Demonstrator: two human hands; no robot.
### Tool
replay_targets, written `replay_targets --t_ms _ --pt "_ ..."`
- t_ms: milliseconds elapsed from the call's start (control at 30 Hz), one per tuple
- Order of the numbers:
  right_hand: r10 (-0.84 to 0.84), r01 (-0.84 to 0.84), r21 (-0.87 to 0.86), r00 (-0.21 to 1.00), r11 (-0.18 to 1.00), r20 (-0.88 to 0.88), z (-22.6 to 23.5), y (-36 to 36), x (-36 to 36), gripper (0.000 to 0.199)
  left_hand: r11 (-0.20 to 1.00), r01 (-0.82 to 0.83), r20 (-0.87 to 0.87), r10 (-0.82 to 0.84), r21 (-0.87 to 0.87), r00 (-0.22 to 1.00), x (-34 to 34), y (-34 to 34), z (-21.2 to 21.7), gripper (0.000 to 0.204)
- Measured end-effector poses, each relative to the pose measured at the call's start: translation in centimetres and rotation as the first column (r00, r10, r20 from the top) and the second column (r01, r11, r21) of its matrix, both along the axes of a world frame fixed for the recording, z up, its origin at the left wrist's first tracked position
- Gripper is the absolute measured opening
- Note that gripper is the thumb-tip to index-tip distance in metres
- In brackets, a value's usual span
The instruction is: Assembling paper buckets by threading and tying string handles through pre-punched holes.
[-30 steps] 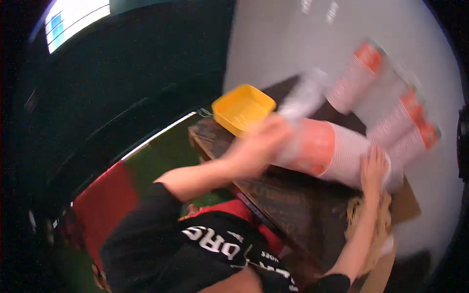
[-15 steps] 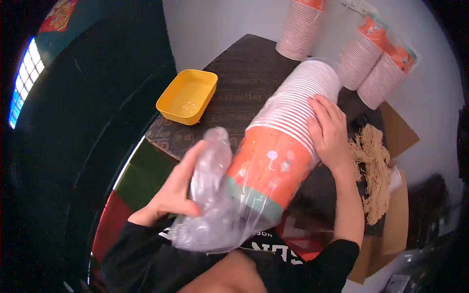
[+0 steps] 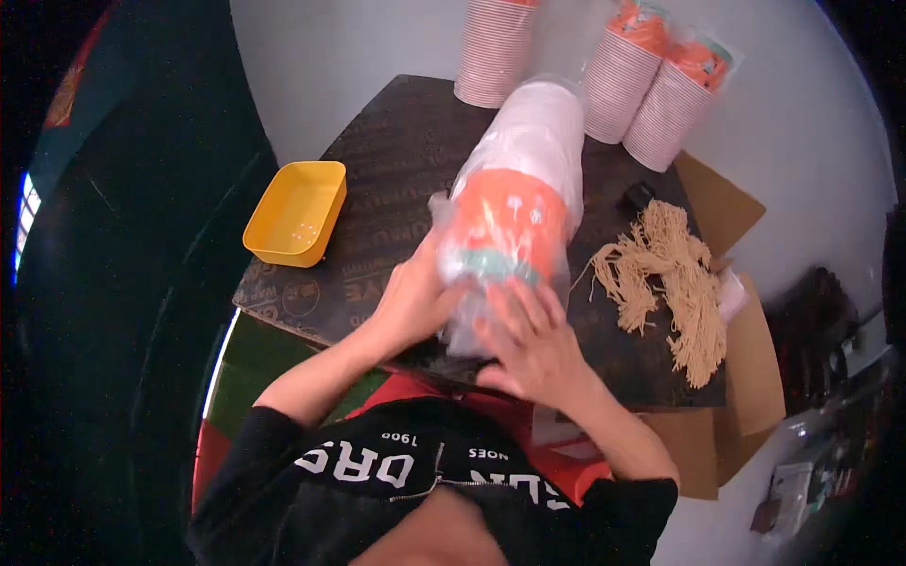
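Note:
A long stack of paper cups [image 3: 514, 212], orange with a green rim band at the near end, lies tilted on the dark table in a clear plastic bag. The bag's loose end [image 3: 467, 325] is bunched at the near end of the stack. My left hand [image 3: 415, 292] is closed on the bag's near left side, its fingertips hidden behind the plastic. Against the near end of the cups, my right hand [image 3: 538, 349] has its fingers stretched out and apart, slightly blurred, touching the bag.
A yellow plastic basket [image 3: 330, 203] stands at the table's left edge. Several bagged cup stacks [image 3: 495, 52] stand upright along the wall. Beige strings [image 3: 684, 283] lie in a bundle on the right, beside a small black object [image 3: 638, 195]. An open cardboard box [image 3: 755, 377] is beyond the table's right side.
The cup stack has moved away from my body onto the table. My left hand has shifted to the bag's near end, and my right hand has left the stack's side for that end.

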State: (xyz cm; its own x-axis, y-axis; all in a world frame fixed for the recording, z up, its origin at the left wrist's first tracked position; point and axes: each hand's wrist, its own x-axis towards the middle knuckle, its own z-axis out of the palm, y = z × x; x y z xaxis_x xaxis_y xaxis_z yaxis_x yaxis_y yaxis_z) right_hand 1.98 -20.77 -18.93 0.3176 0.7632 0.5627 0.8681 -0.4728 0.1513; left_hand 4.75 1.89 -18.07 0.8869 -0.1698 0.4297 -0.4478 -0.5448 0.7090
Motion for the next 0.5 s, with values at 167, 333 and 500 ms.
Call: replay_targets --t_ms 167,333,500 --pt "-0.107 0.077 0.132 0.966 0.988 0.235 1.8 1.3 9.4 0.029 0.991 0.067 0.120 -0.081 0.117 0.989 9.0 -1.6 -2.1 0.030" --pt "0.061 -0.067 0.444 0.998 0.894 0.027 3.0 3.4 4.6 0.022 0.963 0.125 -0.004 -0.128 0.239 0.992 1.2 0.5 3.0 0.010" --pt "0.649 -0.463 0.542 0.729 0.702 -0.218 3.3 5.1 -6.3 0.009 0.627 0.775 -0.234 -0.766 -0.073 0.598 -8.5 8.3 4.7 0.067"
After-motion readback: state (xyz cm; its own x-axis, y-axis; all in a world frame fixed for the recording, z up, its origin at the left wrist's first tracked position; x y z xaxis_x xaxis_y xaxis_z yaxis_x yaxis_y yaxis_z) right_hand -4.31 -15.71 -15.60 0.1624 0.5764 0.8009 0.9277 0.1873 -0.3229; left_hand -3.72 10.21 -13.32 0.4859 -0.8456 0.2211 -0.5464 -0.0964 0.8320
